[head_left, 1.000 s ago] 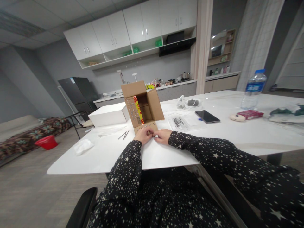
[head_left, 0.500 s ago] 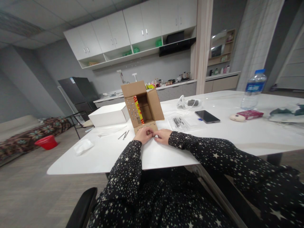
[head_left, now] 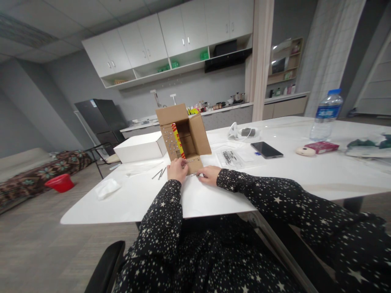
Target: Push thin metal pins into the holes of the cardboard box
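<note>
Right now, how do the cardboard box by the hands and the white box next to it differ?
The cardboard box is brown, lies on its side with its flaps spread open toward the person, and shows a red-and-yellow item inside; the white box is plain white, low, flat and shut. The left hand touches the cardboard box's lower flap, while nothing touches the white box. Both rest on the white table, side by side.

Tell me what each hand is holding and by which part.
The left hand grips the cardboard box at its lower front flap. The right hand pinches a small thin metal piece on the table; which part cannot be told.
</note>
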Motion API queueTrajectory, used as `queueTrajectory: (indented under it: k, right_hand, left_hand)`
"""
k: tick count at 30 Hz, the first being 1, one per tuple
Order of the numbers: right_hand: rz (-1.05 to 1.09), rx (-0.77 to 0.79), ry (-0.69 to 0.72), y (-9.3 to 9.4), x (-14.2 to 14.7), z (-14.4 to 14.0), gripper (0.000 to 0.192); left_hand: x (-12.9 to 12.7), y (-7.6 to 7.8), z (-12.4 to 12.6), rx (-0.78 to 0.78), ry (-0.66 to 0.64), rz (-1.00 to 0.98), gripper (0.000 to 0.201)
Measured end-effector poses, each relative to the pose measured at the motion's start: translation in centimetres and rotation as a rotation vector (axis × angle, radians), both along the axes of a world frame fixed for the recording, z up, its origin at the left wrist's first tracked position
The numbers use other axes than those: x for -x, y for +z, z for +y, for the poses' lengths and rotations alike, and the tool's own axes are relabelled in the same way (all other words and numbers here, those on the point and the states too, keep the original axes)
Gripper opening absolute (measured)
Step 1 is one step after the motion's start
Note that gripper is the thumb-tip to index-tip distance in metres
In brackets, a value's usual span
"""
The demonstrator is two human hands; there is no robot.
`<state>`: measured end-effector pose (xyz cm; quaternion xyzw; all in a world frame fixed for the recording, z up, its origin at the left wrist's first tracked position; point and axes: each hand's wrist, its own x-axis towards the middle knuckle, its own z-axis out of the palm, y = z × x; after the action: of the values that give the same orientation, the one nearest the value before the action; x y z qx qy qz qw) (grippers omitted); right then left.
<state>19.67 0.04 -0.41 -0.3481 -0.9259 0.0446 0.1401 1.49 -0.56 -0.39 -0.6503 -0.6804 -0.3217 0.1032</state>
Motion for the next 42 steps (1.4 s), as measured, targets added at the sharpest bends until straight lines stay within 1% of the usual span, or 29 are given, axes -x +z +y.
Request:
queueTrajectory:
  k: [2,4,7,16,24,32,37,42]
  right_hand:
    - [0.002,0.004,-0.007,0.02,-0.03,-0.02,0.030]
    - [0.013,0.007,0.009,0.05,-0.13,-0.06,0.031]
    - [0.024,0.007,0.033,0.12,-0.29,-0.12,0.032]
    - [0.028,0.009,0.039,0.16,-0.29,-0.03,0.031]
    - [0.030,-0.001,0.026,-0.06,-0.23,0.09,0.031]
    - [0.029,0.002,0.031,0.02,-0.23,-0.03,0.031]
    - [0.015,0.006,0.002,0.08,-0.19,-0.12,0.031]
    - [0.028,0.001,0.032,0.20,-0.31,-0.16,0.031]
  left_hand:
    - [-0.01,0.03,-0.04,0.025,0.053,-0.021,0.013]
    - [0.01,0.00,-0.03,0.045,0.077,-0.036,0.014]
    - [0.12,-0.09,0.04,0.048,0.082,-0.040,0.014]
    - [0.40,-0.21,0.21,0.060,0.103,-0.027,0.016]
    - [0.48,-0.37,0.40,0.071,0.081,-0.004,0.015]
    - [0.44,-0.20,0.21,0.066,0.097,-0.014,0.014]
    - [0.52,-0.28,0.30,0.060,0.088,-0.025,0.013]
    - [0.51,-0.35,0.35,0.045,0.069,-0.038,0.011]
